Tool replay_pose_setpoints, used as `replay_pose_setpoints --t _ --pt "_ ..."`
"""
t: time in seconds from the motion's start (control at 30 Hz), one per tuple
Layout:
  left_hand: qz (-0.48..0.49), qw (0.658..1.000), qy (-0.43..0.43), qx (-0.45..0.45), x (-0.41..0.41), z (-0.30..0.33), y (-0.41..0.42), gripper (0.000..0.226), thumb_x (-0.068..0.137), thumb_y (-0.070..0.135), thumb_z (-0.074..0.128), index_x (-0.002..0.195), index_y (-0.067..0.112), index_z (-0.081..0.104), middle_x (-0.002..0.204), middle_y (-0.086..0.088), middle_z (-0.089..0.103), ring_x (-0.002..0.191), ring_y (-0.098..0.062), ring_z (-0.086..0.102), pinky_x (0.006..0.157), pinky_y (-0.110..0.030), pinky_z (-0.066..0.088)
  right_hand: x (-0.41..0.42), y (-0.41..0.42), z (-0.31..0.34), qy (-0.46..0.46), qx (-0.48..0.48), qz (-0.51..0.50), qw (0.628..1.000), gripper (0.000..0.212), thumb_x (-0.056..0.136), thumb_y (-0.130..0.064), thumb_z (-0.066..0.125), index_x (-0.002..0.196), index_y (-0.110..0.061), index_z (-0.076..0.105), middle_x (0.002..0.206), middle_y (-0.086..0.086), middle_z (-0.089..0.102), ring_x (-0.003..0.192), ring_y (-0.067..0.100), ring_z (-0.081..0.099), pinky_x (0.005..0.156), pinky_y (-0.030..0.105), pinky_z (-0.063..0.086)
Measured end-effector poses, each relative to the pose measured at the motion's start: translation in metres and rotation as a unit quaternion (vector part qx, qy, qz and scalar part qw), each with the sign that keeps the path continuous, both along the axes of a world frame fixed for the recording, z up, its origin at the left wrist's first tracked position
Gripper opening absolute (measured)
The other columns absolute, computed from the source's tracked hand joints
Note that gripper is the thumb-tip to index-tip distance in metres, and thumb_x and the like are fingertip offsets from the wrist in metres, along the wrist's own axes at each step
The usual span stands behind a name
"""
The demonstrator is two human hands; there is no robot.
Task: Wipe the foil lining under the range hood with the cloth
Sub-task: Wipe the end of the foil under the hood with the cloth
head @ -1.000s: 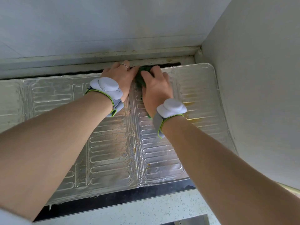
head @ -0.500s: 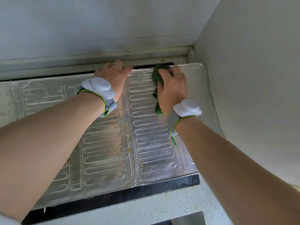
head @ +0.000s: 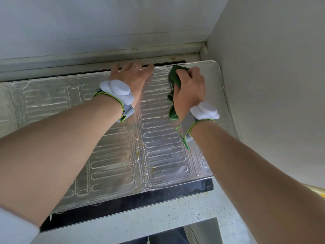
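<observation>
Shiny foil lining [head: 109, 166] lies under your arms. Your left hand [head: 131, 77] presses flat on its far edge, fingers spread. Your right hand [head: 190, 88] grips the green cloth [head: 175, 78] on the foil's far right corner. No writing shows.

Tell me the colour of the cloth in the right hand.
Dark green cloth, seen in the head view.

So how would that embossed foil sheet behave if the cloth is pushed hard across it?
Probably flimsy: the foil lining shows creases along its seams, so it likely dents or wrinkles easily. It may also slide or lift, which would explain the left hand pressing flat while the right hand rubs with the green cloth.
</observation>
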State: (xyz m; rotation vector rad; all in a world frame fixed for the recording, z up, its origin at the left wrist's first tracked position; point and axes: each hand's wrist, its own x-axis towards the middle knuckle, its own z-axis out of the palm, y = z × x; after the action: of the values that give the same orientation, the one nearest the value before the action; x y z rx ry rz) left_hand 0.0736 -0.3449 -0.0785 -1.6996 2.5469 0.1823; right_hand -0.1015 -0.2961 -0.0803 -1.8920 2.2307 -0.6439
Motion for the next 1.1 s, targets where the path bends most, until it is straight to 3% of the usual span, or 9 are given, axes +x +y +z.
replay_pose_setpoints --t 0.13,0.27,0.5,0.63,0.8,0.93,1.1 --pt "-0.040 0.999 0.003 -0.011 -0.026 -0.002 0.003 0.061 0.096 0.026 0.045 0.152 0.032 0.022 0.153 -0.007 0.034 0.138 -0.031 0.033 0.110 -0.055 0.026 0.007 -0.008 -0.001 -0.010 -0.002 0.006 1.000 0.038 0.079 -0.002 0.058 0.114 -0.016 0.065 0.109 0.013 0.055 0.088 0.033 0.051 0.066 0.040 0.049" --pt "-0.040 0.999 -0.020 0.016 -0.036 -0.009 0.003 0.056 0.098 0.036 0.040 0.151 0.035 0.022 0.157 -0.009 0.026 0.144 -0.031 0.023 0.112 -0.061 0.020 -0.010 0.010 -0.005 0.000 0.000 -0.011 1.000 0.036 0.082 -0.007 0.060 0.117 -0.017 0.064 0.111 0.012 0.055 0.088 0.031 0.051 0.066 0.035 0.048" --pt "-0.011 1.000 -0.012 0.018 -0.045 -0.011 0.010 0.054 0.098 0.043 0.032 0.150 0.032 0.025 0.157 -0.012 0.024 0.144 -0.034 0.021 0.112 -0.064 0.017 -0.023 0.063 -0.006 -0.070 0.018 -0.065 0.995 0.035 0.087 -0.008 0.060 0.122 -0.012 0.062 0.114 0.015 0.052 0.095 0.034 0.052 0.079 0.038 0.049" --pt "-0.005 0.999 -0.033 0.005 -0.054 -0.012 0.015 0.059 0.096 0.048 0.029 0.151 0.027 0.023 0.158 -0.015 0.023 0.144 -0.038 0.020 0.111 -0.066 0.016 -0.020 0.046 -0.002 -0.069 0.024 -0.063 0.995 0.036 0.087 -0.009 0.058 0.123 -0.013 0.061 0.116 0.014 0.050 0.097 0.032 0.050 0.080 0.036 0.046" --pt "0.011 0.999 -0.032 0.039 -0.059 -0.019 0.014 0.063 0.092 0.060 0.032 0.150 0.048 0.012 0.163 -0.012 0.010 0.149 -0.036 0.007 0.114 -0.067 0.005 -0.021 0.014 0.000 -0.037 0.041 -0.032 0.998 0.034 0.088 -0.010 0.055 0.121 -0.018 0.060 0.116 0.011 0.050 0.096 0.030 0.049 0.074 0.037 0.050" --pt "0.009 0.998 -0.027 0.048 -0.059 -0.014 0.015 0.063 0.092 0.062 0.032 0.150 0.049 0.011 0.163 -0.014 0.006 0.149 -0.038 0.004 0.112 -0.069 0.005 -0.033 0.034 -0.006 -0.017 0.034 -0.065 0.997 0.034 0.086 -0.012 0.060 0.120 -0.018 0.061 0.113 0.012 0.052 0.091 0.031 0.053 0.068 0.030 0.041" --pt "0.021 0.998 -0.024 0.058 -0.066 -0.014 0.019 0.077 0.083 0.073 0.035 0.150 0.046 0.009 0.163 -0.015 0.002 0.149 -0.038 -0.001 0.113 -0.069 0.004 -0.043 0.067 -0.011 -0.065 0.058 -0.107 0.990 0.033 0.086 -0.011 0.060 0.119 -0.014 0.062 0.110 0.014 0.050 0.090 0.034 0.054 0.076 0.039 0.050"
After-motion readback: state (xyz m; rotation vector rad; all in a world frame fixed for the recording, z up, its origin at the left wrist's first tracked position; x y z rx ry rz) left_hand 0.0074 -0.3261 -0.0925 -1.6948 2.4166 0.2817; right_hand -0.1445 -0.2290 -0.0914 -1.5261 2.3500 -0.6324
